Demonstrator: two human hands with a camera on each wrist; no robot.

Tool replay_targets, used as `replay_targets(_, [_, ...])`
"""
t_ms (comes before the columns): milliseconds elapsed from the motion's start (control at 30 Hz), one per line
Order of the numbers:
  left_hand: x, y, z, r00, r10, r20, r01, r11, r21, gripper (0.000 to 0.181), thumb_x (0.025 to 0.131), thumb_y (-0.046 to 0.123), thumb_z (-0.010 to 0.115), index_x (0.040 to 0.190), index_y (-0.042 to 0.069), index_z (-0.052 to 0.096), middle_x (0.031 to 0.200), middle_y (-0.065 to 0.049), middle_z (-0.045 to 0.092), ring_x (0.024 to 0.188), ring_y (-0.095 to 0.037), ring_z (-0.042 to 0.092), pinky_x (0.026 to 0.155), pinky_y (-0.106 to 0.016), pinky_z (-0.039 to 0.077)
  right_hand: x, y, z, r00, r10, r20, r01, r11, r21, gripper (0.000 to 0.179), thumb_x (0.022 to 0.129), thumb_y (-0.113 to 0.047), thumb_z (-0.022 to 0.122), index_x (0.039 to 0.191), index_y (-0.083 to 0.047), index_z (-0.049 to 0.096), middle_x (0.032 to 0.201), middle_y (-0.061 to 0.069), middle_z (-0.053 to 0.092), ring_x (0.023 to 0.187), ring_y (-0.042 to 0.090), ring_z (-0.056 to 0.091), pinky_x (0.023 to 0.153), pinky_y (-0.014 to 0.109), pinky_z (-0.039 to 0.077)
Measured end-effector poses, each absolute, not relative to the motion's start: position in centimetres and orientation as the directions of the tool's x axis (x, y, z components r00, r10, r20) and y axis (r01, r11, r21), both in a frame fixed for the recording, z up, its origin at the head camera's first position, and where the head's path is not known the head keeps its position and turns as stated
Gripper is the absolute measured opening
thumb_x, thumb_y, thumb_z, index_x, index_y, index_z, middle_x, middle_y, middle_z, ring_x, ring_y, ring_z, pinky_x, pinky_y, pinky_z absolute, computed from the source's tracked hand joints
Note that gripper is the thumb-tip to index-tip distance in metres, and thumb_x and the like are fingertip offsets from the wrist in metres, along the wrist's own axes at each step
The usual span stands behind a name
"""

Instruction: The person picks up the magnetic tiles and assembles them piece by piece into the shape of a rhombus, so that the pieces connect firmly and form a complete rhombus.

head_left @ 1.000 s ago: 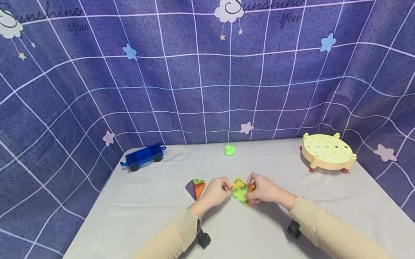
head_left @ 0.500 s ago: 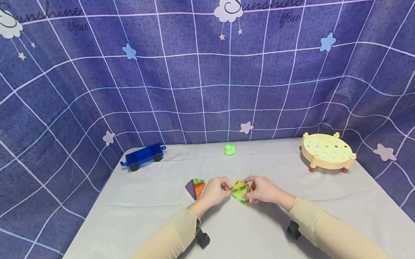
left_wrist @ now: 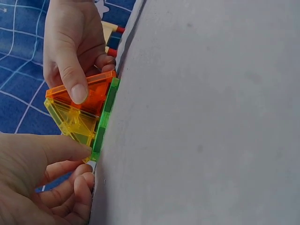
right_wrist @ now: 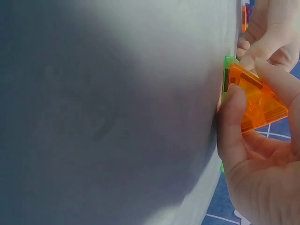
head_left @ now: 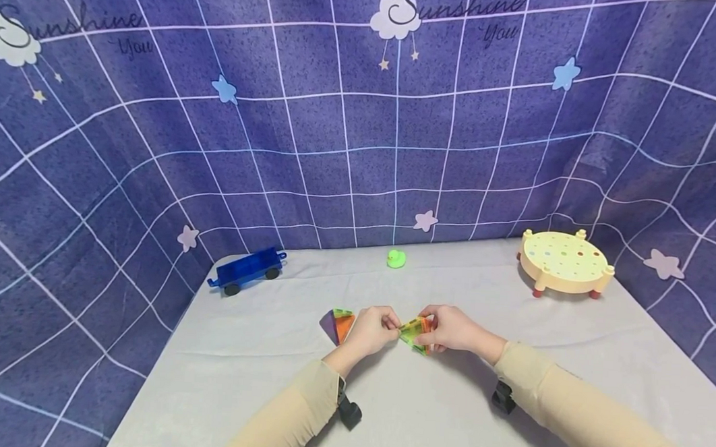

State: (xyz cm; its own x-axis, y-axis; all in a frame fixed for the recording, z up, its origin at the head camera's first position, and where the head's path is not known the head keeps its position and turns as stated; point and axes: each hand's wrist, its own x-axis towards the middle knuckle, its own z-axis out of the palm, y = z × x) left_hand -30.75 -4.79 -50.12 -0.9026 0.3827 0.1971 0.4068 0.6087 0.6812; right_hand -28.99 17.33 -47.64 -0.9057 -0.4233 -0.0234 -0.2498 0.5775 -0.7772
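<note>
Between the hands stands a small structure of translucent triangular magnetic tiles: a green tile [left_wrist: 107, 117] lies flat on the table, with a yellow tile [left_wrist: 77, 124] and an orange tile [right_wrist: 262, 103] leaning up from it. My left hand [head_left: 377, 329] pinches the left corner, where the green and yellow tiles meet. On the other side, my right hand [head_left: 452, 328] holds the orange tile between thumb and fingers. Just left of my left hand sits another tile structure [head_left: 329, 326] in purple, orange and green, partly hidden by that hand.
A blue toy wagon [head_left: 247, 270] stands at the table's back left. A green toy duck [head_left: 396, 259] sits at the back middle. The cream round stool-like toy [head_left: 565, 261] with red feet is at the back right. A purple-blue grid curtain [head_left: 351, 128] hangs behind the table.
The yellow tile has folded up from a flatter position towards the orange tile. My right hand has shifted slightly with it, while the left hand has stayed nearly still.
</note>
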Motion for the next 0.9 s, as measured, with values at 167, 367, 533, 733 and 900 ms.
replay_targets(167, [-30.7, -4.7, -50.1, -0.906, 0.381, 0.187, 0.398, 0.610, 0.685, 0.013, 0.081, 0.004, 0.077, 0.079, 0.015, 0.071, 0.071, 0.009, 0.063, 0.063, -0.004, 0.056, 0.063, -0.024, 0.048, -29.1, 17.3, -47.8, -0.908, -0.418, -0.021, -0.253, 0.588, -0.769, 0.053, 0.082, -0.013, 0.085, 0.122, 0.011, 0.060, 0.070, 0.005, 0.062, 0.051, 0.016, 0.063, 0.048, 0.031, 0.054])
replay_targets(367, [-30.2, -5.0, -50.0, -0.908, 0.382, 0.173, 0.394, 0.633, 0.667, 0.013, 0.080, 0.006, 0.077, 0.083, 0.014, 0.067, 0.073, 0.008, 0.062, 0.065, -0.004, 0.054, 0.064, -0.024, 0.047, -29.1, 17.2, -48.0, -0.907, -0.421, -0.020, -0.252, 0.581, -0.774, 0.051, 0.082, -0.013, 0.085, 0.120, 0.010, 0.061, 0.068, 0.005, 0.062, 0.051, 0.016, 0.063, 0.049, 0.032, 0.055])
replay_targets(533, [-29.3, -6.1, -49.7, -0.892, 0.428, 0.142, 0.412, 0.645, 0.644, 0.019, 0.080, 0.011, 0.080, 0.089, 0.012, 0.063, 0.076, 0.006, 0.060, 0.067, -0.004, 0.052, 0.065, -0.023, 0.045, -29.2, 17.2, -48.0, -0.907, -0.421, -0.009, -0.261, 0.580, -0.772, 0.052, 0.081, -0.014, 0.085, 0.121, 0.010, 0.060, 0.068, 0.005, 0.062, 0.051, 0.016, 0.063, 0.048, 0.032, 0.055])
replay_targets(733, [-27.4, -9.1, -49.4, -0.848, 0.523, 0.090, 0.433, 0.584, 0.686, 0.017, 0.082, 0.008, 0.080, 0.088, 0.007, 0.063, 0.076, 0.006, 0.058, 0.063, -0.004, 0.054, 0.061, -0.023, 0.048, -29.1, 17.4, -47.8, -0.908, -0.419, -0.018, -0.258, 0.593, -0.763, 0.053, 0.081, -0.017, 0.085, 0.122, 0.008, 0.061, 0.070, 0.006, 0.061, 0.052, 0.015, 0.062, 0.049, 0.032, 0.054])
replay_targets(900, [-26.1, -12.9, -49.3, -0.846, 0.529, 0.068, 0.411, 0.565, 0.715, 0.015, 0.084, 0.011, 0.080, 0.087, 0.008, 0.066, 0.075, 0.006, 0.061, 0.062, -0.005, 0.057, 0.061, -0.024, 0.049, -28.9, 17.6, -47.7, -0.909, -0.415, -0.037, -0.240, 0.593, -0.769, 0.054, 0.081, -0.018, 0.086, 0.122, 0.006, 0.061, 0.074, 0.008, 0.060, 0.053, 0.016, 0.063, 0.050, 0.031, 0.053])
